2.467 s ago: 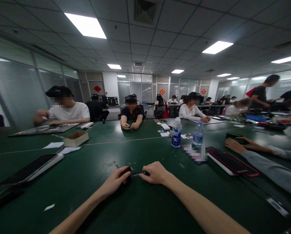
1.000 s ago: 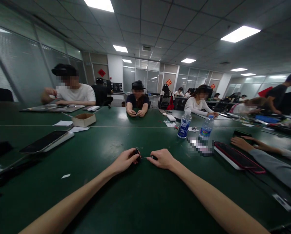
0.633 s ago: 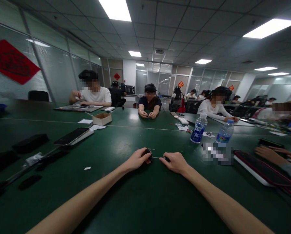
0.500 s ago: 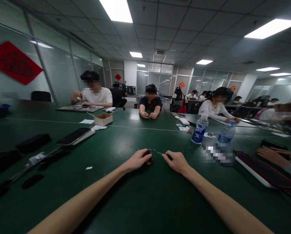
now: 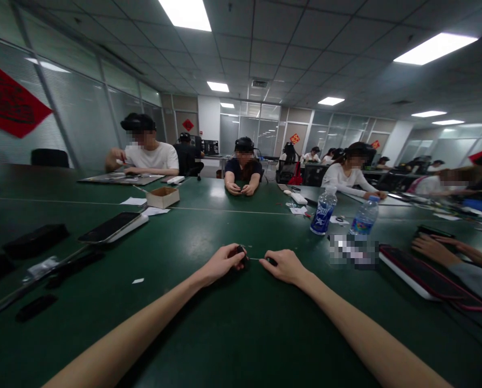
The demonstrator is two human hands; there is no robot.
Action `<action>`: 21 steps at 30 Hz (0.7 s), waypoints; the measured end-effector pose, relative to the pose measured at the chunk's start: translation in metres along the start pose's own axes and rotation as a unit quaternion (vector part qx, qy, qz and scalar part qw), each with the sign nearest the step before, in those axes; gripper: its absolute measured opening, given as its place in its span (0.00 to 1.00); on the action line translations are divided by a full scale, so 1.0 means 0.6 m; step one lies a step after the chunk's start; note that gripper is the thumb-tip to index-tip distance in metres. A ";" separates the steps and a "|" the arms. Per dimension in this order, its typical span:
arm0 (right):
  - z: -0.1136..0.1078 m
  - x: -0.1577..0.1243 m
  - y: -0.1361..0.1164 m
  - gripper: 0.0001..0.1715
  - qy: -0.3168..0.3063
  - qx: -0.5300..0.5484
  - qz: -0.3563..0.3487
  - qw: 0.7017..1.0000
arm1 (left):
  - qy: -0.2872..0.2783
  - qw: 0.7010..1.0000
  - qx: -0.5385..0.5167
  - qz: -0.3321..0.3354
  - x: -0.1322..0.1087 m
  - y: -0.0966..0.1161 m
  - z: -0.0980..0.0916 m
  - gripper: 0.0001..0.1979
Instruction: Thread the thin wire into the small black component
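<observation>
Left hand (image 5: 224, 262) curled, right hand (image 5: 285, 264) pinching

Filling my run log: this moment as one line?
left hand: holds dark object; right hand: holds thin rod; rod: points toward object, contact unclear

Dark object (image 5: 242, 255) in left grip (image 5: 224, 261), thin rod (image 5: 254, 259) in right grip (image 5: 286, 265).

Ceiling panels (image 5: 435, 48) glare above a dim room.
</observation>
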State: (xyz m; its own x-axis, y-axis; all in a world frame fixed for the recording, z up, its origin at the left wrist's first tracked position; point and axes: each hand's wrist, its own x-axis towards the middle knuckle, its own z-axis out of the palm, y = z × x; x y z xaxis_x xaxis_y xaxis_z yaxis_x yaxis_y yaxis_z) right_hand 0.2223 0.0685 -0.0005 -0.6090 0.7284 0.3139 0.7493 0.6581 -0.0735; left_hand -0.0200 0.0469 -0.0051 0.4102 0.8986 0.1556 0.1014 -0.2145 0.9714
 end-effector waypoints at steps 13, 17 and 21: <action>0.000 -0.002 0.006 0.24 -0.010 -0.009 -0.037 0.999 | -0.020 1.000 0.021 -0.002 0.004 0.001 0.003 0.17; -0.002 -0.003 0.006 0.25 -0.014 -0.021 -0.040 0.999 | -0.032 0.998 0.054 0.011 0.005 -0.001 0.005 0.18; -0.003 -0.003 0.006 0.25 -0.023 -0.030 -0.035 0.999 | -0.028 0.995 0.095 0.017 0.006 -0.003 0.008 0.18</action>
State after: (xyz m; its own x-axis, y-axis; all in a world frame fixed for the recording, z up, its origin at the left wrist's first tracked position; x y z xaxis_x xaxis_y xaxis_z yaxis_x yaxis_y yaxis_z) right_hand 0.2266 0.0689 0.0004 -0.6709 0.6896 0.2728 0.7176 0.6964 0.0046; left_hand -0.0144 0.0486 -0.0075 0.4660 0.8678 0.1725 0.2540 -0.3180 0.9134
